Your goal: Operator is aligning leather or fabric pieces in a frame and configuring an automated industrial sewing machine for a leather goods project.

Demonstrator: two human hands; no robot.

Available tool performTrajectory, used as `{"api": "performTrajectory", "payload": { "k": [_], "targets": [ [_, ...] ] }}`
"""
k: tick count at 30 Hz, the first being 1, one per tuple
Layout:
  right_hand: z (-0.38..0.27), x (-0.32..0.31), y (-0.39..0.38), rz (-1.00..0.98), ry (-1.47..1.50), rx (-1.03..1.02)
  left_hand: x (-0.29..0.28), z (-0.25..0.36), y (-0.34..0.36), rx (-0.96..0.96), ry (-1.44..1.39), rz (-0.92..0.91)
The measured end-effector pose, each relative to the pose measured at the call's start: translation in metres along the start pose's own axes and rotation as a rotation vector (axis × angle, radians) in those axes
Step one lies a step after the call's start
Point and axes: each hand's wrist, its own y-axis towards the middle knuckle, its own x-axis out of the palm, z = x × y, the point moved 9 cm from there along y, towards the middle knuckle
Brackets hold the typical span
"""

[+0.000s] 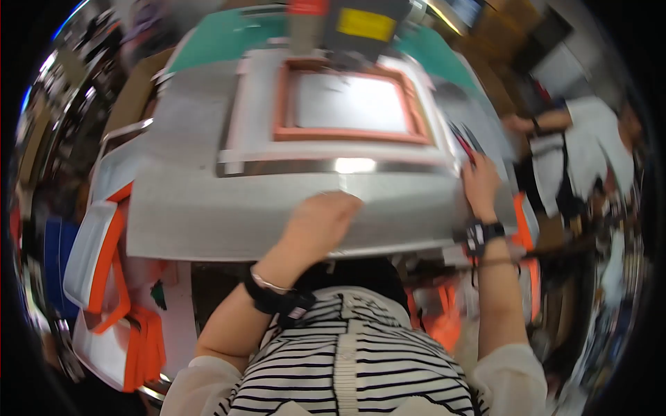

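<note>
A metal table (201, 201) carries an orange rectangular frame (347, 133) toward its far side, near a grey machine head (357, 50). Left hand (316, 225), fingers curled, is over the near part, contents undeterminable; right hand (482, 182), fingers drawn together, meets a slim red tool (463, 144) at right, grip unconfirmed. The head's yellow label (365, 26) is illegible through blur.

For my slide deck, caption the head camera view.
Right hand at a slim red object, left hand over the metal table, with an orange rectangular frame beyond.
</note>
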Motion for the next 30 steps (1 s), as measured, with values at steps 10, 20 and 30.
{"api": "performTrajectory", "payload": {
  "k": [10,20,30],
  "targets": [
    [-0.015,0.008,0.007,-0.083,0.059,0.019,-0.006,-0.019,-0.007,-0.112,-0.002,-0.072],
    [-0.019,-0.025,-0.023,-0.019,0.222,-0.018,-0.009,-0.01,-0.011,-0.115,0.065,-0.078],
    [-0.022,-0.028,-0.025,0.01,0.169,-0.056,-0.009,0.017,-0.006,-0.002,0.185,-0.029]
  ]
}}
